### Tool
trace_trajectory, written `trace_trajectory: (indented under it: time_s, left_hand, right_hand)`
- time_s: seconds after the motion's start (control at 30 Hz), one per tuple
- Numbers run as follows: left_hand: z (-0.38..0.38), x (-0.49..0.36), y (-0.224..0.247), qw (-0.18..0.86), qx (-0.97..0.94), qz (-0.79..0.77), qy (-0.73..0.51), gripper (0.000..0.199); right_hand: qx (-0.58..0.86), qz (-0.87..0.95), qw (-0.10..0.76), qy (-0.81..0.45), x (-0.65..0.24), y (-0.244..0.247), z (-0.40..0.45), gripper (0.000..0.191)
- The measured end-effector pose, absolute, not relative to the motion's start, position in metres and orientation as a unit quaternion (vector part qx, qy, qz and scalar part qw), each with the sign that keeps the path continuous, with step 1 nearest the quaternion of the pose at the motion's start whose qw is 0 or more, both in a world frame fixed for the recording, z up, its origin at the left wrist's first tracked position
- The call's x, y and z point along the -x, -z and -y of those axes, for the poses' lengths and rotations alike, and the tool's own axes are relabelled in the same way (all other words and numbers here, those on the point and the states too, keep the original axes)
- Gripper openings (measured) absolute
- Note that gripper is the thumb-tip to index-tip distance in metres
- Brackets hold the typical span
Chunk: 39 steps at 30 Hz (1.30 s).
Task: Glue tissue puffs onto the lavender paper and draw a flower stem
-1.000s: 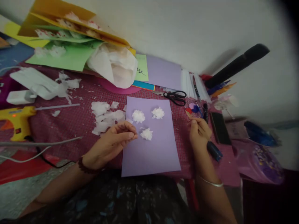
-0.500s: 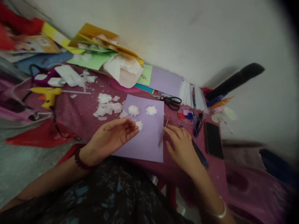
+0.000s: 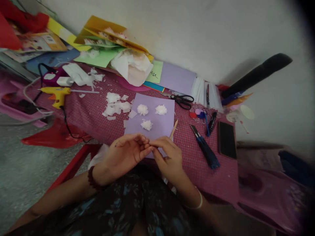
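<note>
The right hand (image 3: 169, 159) brings thumb and forefinger close together in a narrow pinch, right at the fingertips of the left hand (image 3: 126, 151). The left hand is turned so its palm shows, fingers curled toward the thumb with a narrow gap between. Whether anything small sits between the meeting fingertips, I cannot tell.

Both hands are over the near part of a purple sheet (image 3: 161, 126), hiding some of its near edge. Three white paper tufts lie on the sheet beyond the hands: a near tuft (image 3: 147, 125) just past the fingertips, a far left tuft (image 3: 142, 109) and a far right tuft (image 3: 161, 109), all apart from each other. A slim wooden stick (image 3: 175, 127) lies slantwise by the sheet's right edge, just beyond the right hand.

Farther right, a utility knife (image 3: 205, 149) with its blade showing rests on the red checked cloth (image 3: 189, 157), and a dark phone (image 3: 227, 140) lies beyond it. Black-handled scissors (image 3: 183, 101) are near the sheet's far right corner. White paper scraps (image 3: 115, 107) cluster left of the sheet, and a yellow glue gun (image 3: 58, 95) lies farther left.
</note>
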<state>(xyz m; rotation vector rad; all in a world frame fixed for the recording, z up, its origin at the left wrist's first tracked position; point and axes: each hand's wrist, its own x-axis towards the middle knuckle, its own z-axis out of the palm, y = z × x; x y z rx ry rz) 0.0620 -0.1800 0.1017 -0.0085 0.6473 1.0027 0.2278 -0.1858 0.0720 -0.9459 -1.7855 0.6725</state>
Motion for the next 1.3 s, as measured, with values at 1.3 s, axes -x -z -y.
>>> trace_trajectory:
  time_s: [1.3]
  left_hand:
    - [0.159, -0.018, -0.079, 0.507, -0.666, -0.273, -0.474, 0.011]
  right_hand:
    - [0.447, 0.445, 0.503, -0.591, -0.183, -0.067, 0.188, 0.027]
